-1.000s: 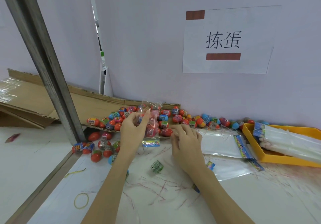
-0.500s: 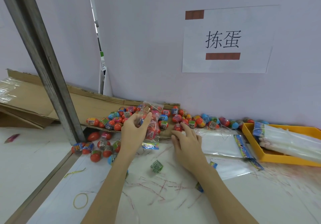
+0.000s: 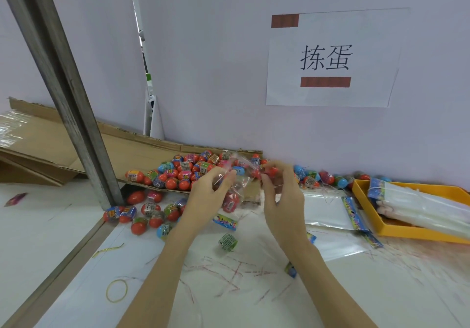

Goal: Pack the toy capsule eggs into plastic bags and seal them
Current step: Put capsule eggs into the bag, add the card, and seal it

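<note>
Toy capsule eggs (image 3: 178, 175), mostly red halves with blue, green or pink wrappers, lie heaped on a flattened cardboard sheet (image 3: 127, 149) along the far edge of the bench (image 3: 229, 289), with more spilled off its near edge beside a metal post (image 3: 76, 114) and a further row running along the wall toward a yellow tray (image 3: 396, 233) at the right edge. I see my left hand (image 3: 206, 198) raised over the heap, thumb and fingers pinching the rim of a clear plastic bag (image 3: 236, 187) that already holds a few eggs. My right hand (image 3: 282, 195) has its fingers curled round a red egg (image 3: 269, 171) at the bag's mouth. The bag is crumpled and see-through, so I cannot count its eggs, and motion blur softens the egg in my fingers. The tray's right part is cut off by the frame.
</note>
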`<action>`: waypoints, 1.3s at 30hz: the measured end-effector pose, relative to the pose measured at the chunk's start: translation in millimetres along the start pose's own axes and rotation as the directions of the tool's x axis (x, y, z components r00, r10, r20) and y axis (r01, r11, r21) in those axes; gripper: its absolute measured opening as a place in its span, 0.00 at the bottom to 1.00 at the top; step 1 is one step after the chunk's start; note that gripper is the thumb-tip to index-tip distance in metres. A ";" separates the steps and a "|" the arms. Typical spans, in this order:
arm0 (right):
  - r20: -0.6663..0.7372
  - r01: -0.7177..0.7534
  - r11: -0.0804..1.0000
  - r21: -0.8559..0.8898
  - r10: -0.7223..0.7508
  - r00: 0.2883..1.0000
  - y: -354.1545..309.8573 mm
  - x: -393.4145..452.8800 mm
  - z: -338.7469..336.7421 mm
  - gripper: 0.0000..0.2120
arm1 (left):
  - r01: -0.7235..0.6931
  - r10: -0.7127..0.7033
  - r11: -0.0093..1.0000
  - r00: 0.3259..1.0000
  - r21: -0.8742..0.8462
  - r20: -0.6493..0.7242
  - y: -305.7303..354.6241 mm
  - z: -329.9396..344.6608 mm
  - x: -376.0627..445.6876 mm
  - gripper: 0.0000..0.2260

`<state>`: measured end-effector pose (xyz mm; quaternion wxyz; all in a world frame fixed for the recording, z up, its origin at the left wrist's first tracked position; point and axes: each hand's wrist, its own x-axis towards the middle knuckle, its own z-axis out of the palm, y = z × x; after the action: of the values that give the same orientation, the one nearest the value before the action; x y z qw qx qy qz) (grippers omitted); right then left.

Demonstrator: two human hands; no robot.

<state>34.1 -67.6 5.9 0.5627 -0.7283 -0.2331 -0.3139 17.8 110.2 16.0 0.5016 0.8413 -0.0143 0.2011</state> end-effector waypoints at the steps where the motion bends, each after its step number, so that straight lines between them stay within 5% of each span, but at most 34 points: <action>1: -0.005 0.008 1.000 0.011 -0.008 1.000 -1.7 0.0 0.3 0.13 | -0.026 0.026 1.000 0.999 0.011 0.028 0.7 1.3 -0.9 0.18; 8: 0.102 0.056 0.993 -0.103 -0.046 0.994 3.5 -3.0 2.3 0.14 | -0.143 0.132 0.985 0.985 0.097 0.114 1.1 7.8 -5.7 0.13; 14: 0.017 0.127 0.975 -0.180 -0.126 0.992 0.5 -1.9 0.9 0.14 | -0.146 0.134 0.988 0.973 0.054 0.190 4.8 8.0 -7.1 0.16; 24: 0.149 0.068 0.990 -0.121 -0.049 0.988 -2.0 -3.8 2.4 0.11 | -0.097 0.101 0.995 0.987 -0.037 0.126 1.3 6.7 -4.6 0.09; 33: 0.303 -0.038 0.999 -0.034 0.047 0.952 2.3 -5.2 0.4 0.10 | -0.101 0.099 0.995 0.985 0.007 0.142 0.5 12.1 -7.2 0.21; 39: 0.313 0.052 0.993 -0.110 -0.015 0.950 -0.3 -2.9 -3.5 0.10 | -0.089 0.090 0.996 0.992 -0.020 0.086 5.0 11.6 -5.8 0.25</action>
<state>31.2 -70.8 4.6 0.4698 -0.7964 -0.3124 -0.2178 15.1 96.8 13.4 0.4979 0.8436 -0.0755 0.1867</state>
